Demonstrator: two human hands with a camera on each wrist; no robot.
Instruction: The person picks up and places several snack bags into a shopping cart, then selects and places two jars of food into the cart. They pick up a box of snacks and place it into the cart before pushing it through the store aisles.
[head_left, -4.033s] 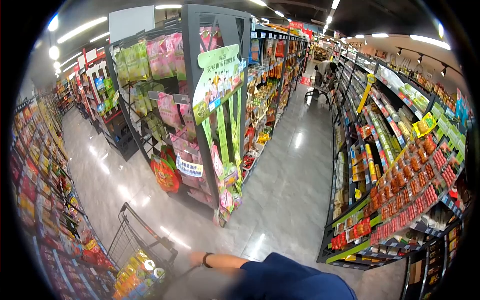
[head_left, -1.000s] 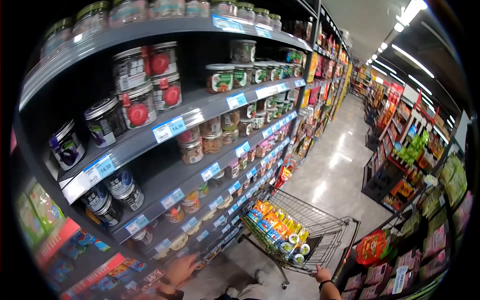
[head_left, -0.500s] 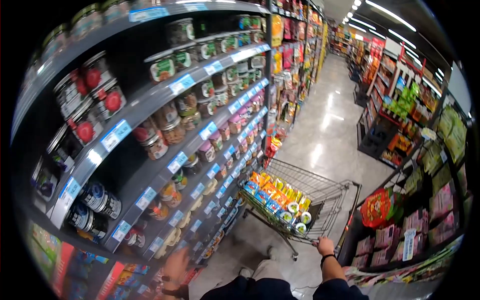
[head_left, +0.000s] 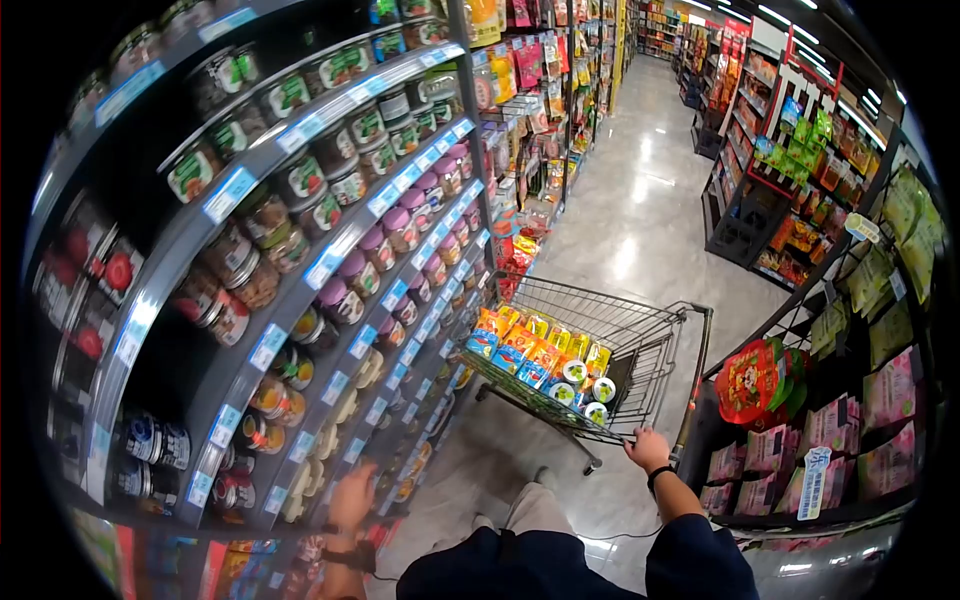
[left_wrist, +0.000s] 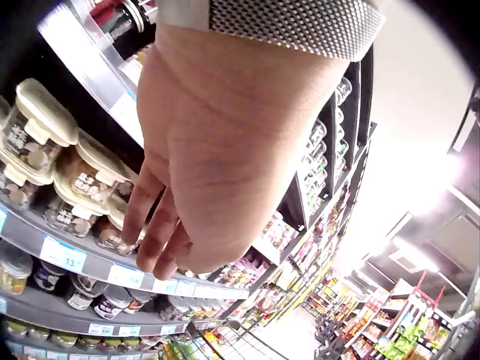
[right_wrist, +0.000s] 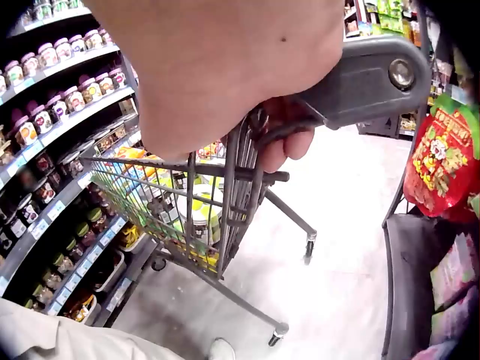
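A supermarket aisle. Long shelves [head_left: 300, 290] on the left carry rows of jars [head_left: 345, 300] with blue price tags [head_left: 268, 346] along each edge. A wire cart [head_left: 640, 350] loaded with packets stands on the glossy tiled floor [head_left: 640, 220]. Racks of hanging snack bags [head_left: 880, 290] line the right side.

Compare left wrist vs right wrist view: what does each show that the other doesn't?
Only the left wrist view: the left hand from the back, fingers loosely curled and holding nothing, in front of cream-lidded tubs on a shelf, with a mesh wristband above.

Only the right wrist view: the right hand with its grip around the grey cart handle, the wire basket with packaged goods inside, the cart's wheels, and a red bag hanging at right.

Both: shelves of jars with price tags.
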